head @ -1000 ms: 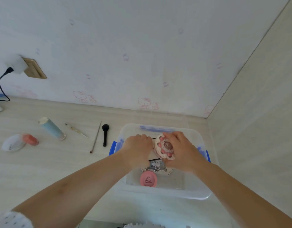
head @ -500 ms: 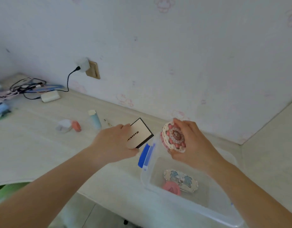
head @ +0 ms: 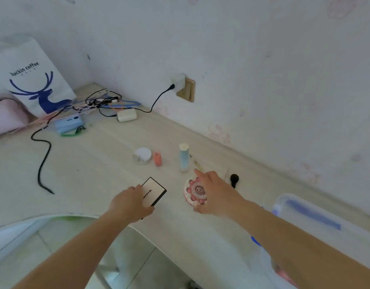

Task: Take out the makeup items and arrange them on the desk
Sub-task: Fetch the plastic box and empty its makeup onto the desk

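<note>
My left hand grips a flat cream palette with a black edge, low over the pale desk. My right hand holds a round pink and white compact between thumb and fingers, down at the desk surface. Behind them lie a white round case, a coral bottle, a light blue tube, a thin stick and a black brush head. The clear storage box with blue latches sits at the right, my right arm crossing it.
Tangled cables, a white charger and a blue power bank crowd the far left corner by a paper bag. A black cord trails across the desk. The desk's curved front edge lies under my left wrist.
Both hands lifted the palette and the compact out of the box and carried them left, down to the desk. My view swung left; the box now sits at the right edge.
</note>
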Available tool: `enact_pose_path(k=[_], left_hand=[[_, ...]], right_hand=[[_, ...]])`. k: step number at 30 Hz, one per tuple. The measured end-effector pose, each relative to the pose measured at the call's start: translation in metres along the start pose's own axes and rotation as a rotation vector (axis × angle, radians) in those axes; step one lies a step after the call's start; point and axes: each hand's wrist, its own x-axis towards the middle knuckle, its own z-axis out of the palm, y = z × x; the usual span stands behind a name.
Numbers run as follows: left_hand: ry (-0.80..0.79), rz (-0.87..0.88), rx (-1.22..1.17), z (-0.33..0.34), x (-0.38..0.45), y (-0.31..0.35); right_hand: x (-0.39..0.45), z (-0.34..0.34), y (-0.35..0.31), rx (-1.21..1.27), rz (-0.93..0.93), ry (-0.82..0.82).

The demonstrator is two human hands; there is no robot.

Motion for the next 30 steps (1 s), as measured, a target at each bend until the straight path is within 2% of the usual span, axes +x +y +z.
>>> enact_pose_path(k=[6,14,20,30], left_hand=[[0.001,-0.049,-0.063,0.017,0.041,-0.033],[0.113,-0.017,-0.107,0.039,0.078,-0.054],[0.23,-0.016,-0.101,0.05,0.094,-0.068],[0.217,-0.033,-0.092,0.059,0.1,-0.068]], right_hand=[[0.067,0.053,-0.026,0.057,0.05,-0.087],[0.115,0.099,-0.041,0.094,0.105,-0.061],[0.131,0.109,-0.044,0.129,0.079,-0.005],[0.135,0.117,-0.043,0.075,0.033,-0.006]])
